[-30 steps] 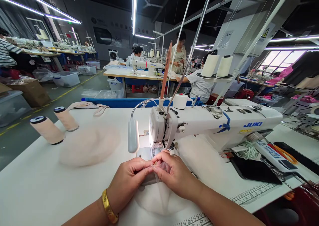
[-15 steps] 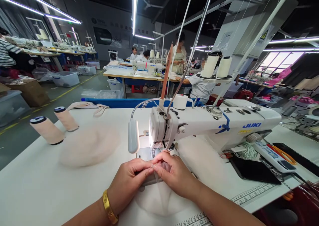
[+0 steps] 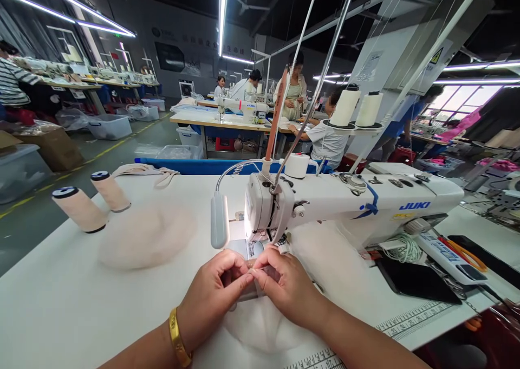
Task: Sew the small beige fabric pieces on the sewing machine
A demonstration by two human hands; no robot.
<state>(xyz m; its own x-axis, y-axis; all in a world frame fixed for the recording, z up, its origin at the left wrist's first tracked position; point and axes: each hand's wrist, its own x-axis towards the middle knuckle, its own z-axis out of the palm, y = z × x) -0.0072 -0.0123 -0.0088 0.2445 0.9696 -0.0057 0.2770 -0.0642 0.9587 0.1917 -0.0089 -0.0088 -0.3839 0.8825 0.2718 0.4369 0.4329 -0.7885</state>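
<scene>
My left hand [image 3: 213, 296] and my right hand [image 3: 282, 282] meet in front of the needle of a white JUKI sewing machine [image 3: 349, 204]. Both pinch the edge of a sheer pale mesh fabric piece [image 3: 260, 323] that lies on the white table [image 3: 52, 304]. The fingertips touch each other just below the presser foot. A gold bangle sits on my left wrist. A small lamp [image 3: 219, 225] on a bent neck hangs left of the needle.
A pile of sheer beige mesh [image 3: 146, 236] and two beige thread cones [image 3: 83, 209] lie at the left. A black tablet [image 3: 418, 279], a control box and orange scissors [image 3: 461, 252] sit at the right. Other people work at machines behind.
Both hands have shifted slightly towards the needle and my left fingers have curled tighter on the fabric edge. The view has tilted a little.
</scene>
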